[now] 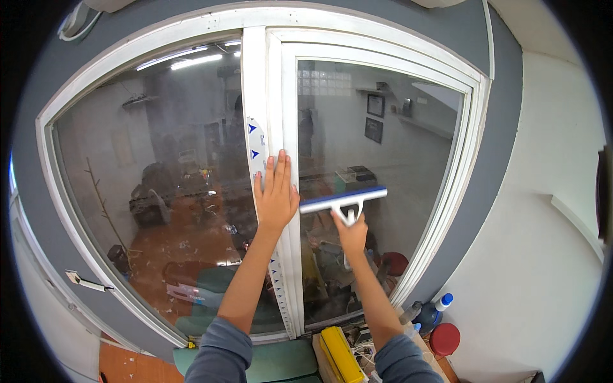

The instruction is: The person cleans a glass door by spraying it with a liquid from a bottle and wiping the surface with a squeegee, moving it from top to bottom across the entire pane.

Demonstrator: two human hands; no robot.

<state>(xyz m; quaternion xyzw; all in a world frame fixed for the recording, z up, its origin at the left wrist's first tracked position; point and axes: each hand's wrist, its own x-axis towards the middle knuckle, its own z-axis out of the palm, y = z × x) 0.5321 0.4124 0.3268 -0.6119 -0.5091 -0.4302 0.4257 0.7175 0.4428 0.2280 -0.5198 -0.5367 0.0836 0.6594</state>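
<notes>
My right hand (352, 234) is closed around the handle of a white squeegee with a blue blade (345, 200). The squeegee lies across the lower half of the right glass pane (335, 158), its left end close to the pane's inner frame and its right end tilted slightly up. Flat against the white window frame's middle upright (282, 119) rests my left hand (276, 196), fingers pointing up and holding nothing. Protective film with blue marks (255, 139) partly covers that upright. To the left is the other large glass pane (191, 129), which shows reflections.
Below the window are a green padded seat (282, 359) and a yellow metal box (341, 354) beside tangled cables. A large blue-capped bottle (428, 313), smaller bottles and a red round stool (445, 339) stand at the lower right. A wall-mounted socket (73, 276) with a plug is at the left.
</notes>
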